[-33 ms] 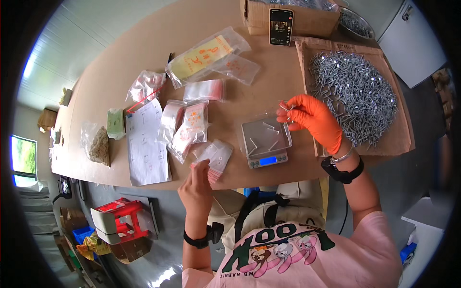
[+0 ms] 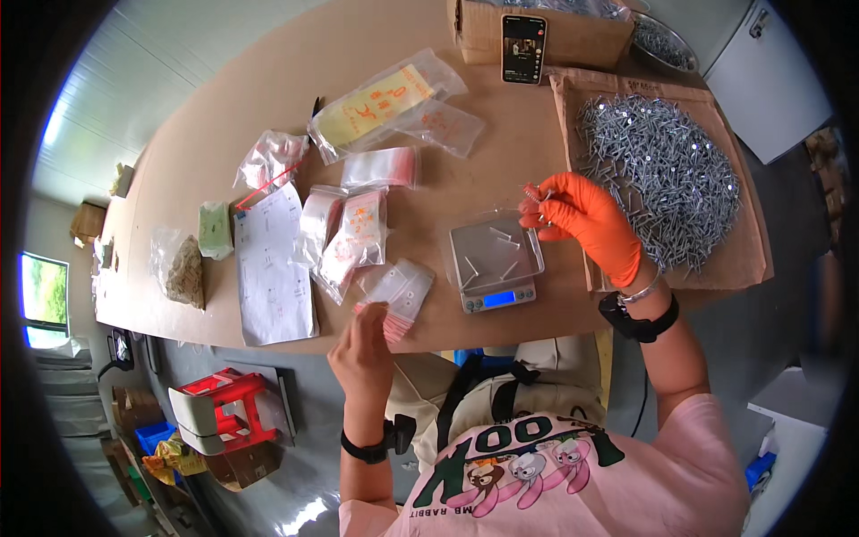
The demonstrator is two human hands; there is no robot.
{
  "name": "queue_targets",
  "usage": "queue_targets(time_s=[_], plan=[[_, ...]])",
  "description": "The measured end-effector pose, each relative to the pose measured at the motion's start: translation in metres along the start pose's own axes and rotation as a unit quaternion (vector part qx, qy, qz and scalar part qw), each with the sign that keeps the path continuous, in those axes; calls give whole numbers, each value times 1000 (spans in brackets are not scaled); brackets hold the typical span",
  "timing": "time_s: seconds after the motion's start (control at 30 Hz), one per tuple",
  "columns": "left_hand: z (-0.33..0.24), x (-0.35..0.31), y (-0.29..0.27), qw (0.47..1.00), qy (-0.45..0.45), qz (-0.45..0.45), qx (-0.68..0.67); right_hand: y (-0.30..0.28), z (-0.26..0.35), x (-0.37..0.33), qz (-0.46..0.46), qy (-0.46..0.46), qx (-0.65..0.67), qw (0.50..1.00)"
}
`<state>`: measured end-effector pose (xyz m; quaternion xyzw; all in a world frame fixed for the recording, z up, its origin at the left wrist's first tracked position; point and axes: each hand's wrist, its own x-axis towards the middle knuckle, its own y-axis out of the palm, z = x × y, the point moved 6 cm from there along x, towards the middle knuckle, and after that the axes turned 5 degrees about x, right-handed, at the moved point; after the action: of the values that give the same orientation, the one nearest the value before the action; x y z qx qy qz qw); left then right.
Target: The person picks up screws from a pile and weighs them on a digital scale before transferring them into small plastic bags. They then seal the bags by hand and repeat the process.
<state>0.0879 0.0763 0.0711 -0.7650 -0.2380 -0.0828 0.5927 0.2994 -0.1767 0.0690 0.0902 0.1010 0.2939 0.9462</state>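
My right hand point(image 2: 586, 224), in an orange glove, is closed around some silver screws point(image 2: 534, 194), their ends poking past the fingertips. It hovers just off the right side of a small digital scale point(image 2: 472, 302). On the scale sits a clear tray point(image 2: 488, 240) with several loose screws point(image 2: 508, 269) in it. My bare left hand point(image 2: 362, 349) is at the table's near edge, fingers curled and pressed together on a fanned stack of small zip bags point(image 2: 399, 295) with pink-striped ends. Part of that stack is hidden behind the fingers.
A large heap of screws point(image 2: 662, 179) lies on flattened cardboard point(image 2: 747, 255) to the right. Bundles of zip bags point(image 2: 362, 228) and a written paper sheet point(image 2: 273, 268) are left. Behind stand a phone point(image 2: 523, 49), a cardboard box point(image 2: 573, 40) and a metal bowl point(image 2: 667, 40).
My left hand has shifted slightly left and down, and my right hand slightly to the right. The screws in the scale's tray look the same.
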Motion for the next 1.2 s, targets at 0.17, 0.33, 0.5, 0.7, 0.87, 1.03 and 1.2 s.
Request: queue_targets(time_s=[0.17,0.33,0.5,0.7,0.87,1.03,1.2], plan=[[6,-3,-19,957,-126,-93,-244,-2,7,-12,-8,21,19,1000],[8,-10,-6,868,-264,-63,-416,1,5,-14,5,30,-18,999],[2,-14,1,890,-226,23,-396,12,-8,-8,26,46,-55,997],[-6,-18,5,890,-202,57,-406,23,-17,-4,34,59,-27,997],[-12,-12,3,912,-167,49,-371,15,-15,-9,31,67,-37,997],[-18,-9,1,932,-138,51,-330,1,-9,-14,48,65,-46,996],[-14,-12,-9,965,-130,18,-225,-72,20,-25,-105,21,-288,952]])
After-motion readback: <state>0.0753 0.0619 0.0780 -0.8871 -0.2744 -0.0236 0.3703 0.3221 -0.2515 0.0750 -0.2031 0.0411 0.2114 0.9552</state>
